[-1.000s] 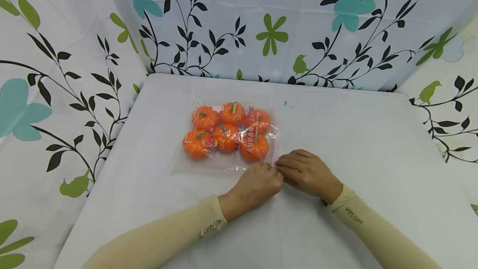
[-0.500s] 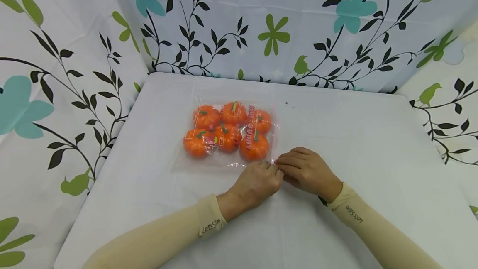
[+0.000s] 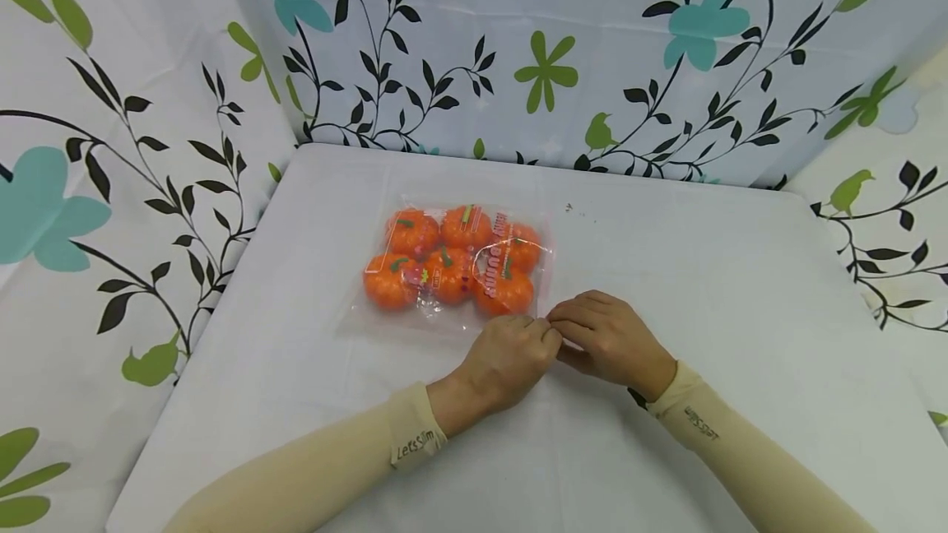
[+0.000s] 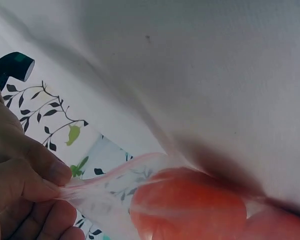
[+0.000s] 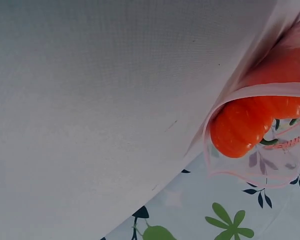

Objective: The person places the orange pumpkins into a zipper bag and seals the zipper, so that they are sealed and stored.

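A clear printed plastic bag (image 3: 546,274) with pink trim lies on the table, holding several small orange toy pumpkins (image 3: 391,282) with green stems. At its near right corner, my left hand (image 3: 509,362) grips the plastic with curled fingers. My right hand (image 3: 613,344) pinches the same corner, its fingertips right against the left hand's. The left wrist view shows fingers (image 4: 27,177) pinching the bag's stretched, gathered edge (image 4: 102,192). In the right wrist view, the bag's mouth (image 5: 270,90) gapes around a pumpkin (image 5: 240,125); no hand shows there.
White cloth covers the table (image 3: 704,270). A patterned curtain (image 3: 459,31) with leaves and flowers hangs behind the far edge and along both sides. A few dark specks (image 3: 569,207) mark the cloth beyond the bag's right side.
Both hands stay together at the bag's corner and shift very slightly away from me. The plastic near the corner has lifted and creased a little, with glints moving across it.
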